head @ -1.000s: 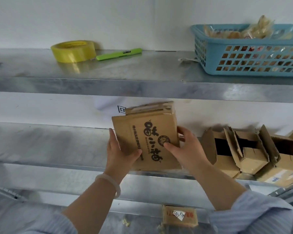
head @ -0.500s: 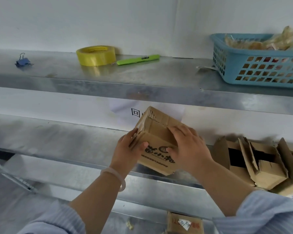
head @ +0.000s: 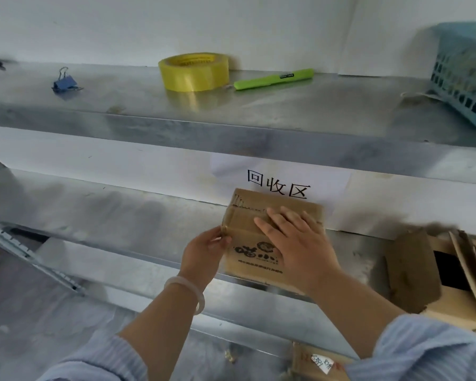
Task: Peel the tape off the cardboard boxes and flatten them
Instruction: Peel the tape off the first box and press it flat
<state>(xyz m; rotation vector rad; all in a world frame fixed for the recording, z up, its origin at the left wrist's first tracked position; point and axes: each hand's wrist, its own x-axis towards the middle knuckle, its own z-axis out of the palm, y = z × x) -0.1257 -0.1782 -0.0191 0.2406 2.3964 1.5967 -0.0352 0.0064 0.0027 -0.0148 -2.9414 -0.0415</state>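
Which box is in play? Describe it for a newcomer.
Find the paper sign with black characters above the middle metal shelf. Directly below sits the cardboard box, gripped by the left hand, right hand flat on top. Unlike the torn-open boxes rightward, it is closed, black-printed.

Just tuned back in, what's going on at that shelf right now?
A person is working on a small brown printed cardboard box that stands on the middle metal shelf. The left grip holds the box's upper left corner, while the right grip lies flat across its top, fingers straight. The box looks closed and not yet flattened. Opened brown cardboard boxes lie to its right on the same shelf.
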